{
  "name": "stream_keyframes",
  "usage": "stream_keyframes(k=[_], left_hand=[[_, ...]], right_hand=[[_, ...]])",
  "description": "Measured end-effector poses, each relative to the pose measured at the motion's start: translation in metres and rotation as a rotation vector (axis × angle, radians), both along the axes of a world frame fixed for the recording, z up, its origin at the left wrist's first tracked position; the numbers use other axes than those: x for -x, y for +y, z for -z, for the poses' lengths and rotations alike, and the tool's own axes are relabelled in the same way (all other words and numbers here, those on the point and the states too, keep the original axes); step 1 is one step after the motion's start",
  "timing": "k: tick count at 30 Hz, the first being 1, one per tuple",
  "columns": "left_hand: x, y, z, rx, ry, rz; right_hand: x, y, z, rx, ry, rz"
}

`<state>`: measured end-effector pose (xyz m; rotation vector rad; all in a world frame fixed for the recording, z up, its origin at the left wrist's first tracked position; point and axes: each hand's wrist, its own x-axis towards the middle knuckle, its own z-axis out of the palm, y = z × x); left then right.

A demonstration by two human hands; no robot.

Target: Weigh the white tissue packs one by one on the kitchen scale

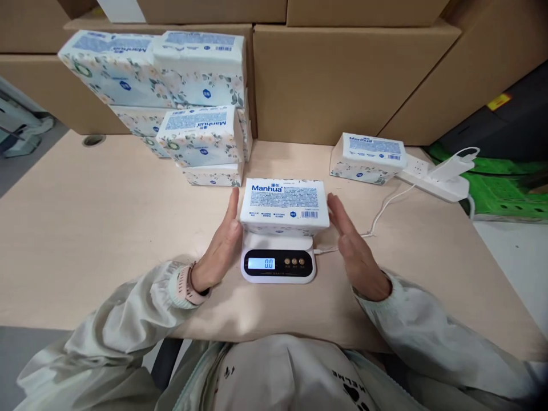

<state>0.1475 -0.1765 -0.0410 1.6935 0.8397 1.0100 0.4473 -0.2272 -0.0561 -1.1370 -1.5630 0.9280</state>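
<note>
Pale desk [107,240] before cardboard boxes [334,85]

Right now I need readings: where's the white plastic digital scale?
In the head view, the scale sits centrally between left hand and right hand, partly hidden by a boxy white tissue pack.

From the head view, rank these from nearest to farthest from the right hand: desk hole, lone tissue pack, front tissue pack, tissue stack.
1. Front tissue pack: left of the right hand.
2. Lone tissue pack: back right.
3. Tissue stack: back left.
4. Desk hole: far left.
</note>
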Motion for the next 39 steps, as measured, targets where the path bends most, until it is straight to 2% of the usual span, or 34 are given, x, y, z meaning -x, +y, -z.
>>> stream_keyframes(k=[3, 6, 10, 18, 25, 39], left_hand=[[0.009, -0.004, 0.024, -0.064, -0.043, -0.085], [0.017, -0.004, 0.035, -0.075, -0.070, -0.141], [0.019, -0.004, 0.033, -0.060, -0.122, -0.163], [0.012, -0.009, 0.028, 0.059, -0.238, -0.116], [0.015, -0.006, 0.027, 0.070, -0.212, -0.067], [0.012, -0.006, 0.028, 0.138, -0.251, -0.109]], right_hand=[[-0.006, -0.007, 0.011, -0.064, 0.049, 0.153], [-0.007, -0.009, 0.016, -0.046, 0.112, 0.204], [-0.005, -0.010, 0.017, -0.032, 0.132, 0.195], [-0.003, -0.012, 0.022, 0.038, 0.082, 0.216], [-0.002, -0.013, 0.020, 0.013, 0.108, 0.202], [-0.002, -0.014, 0.019, 0.005, 0.094, 0.190]])
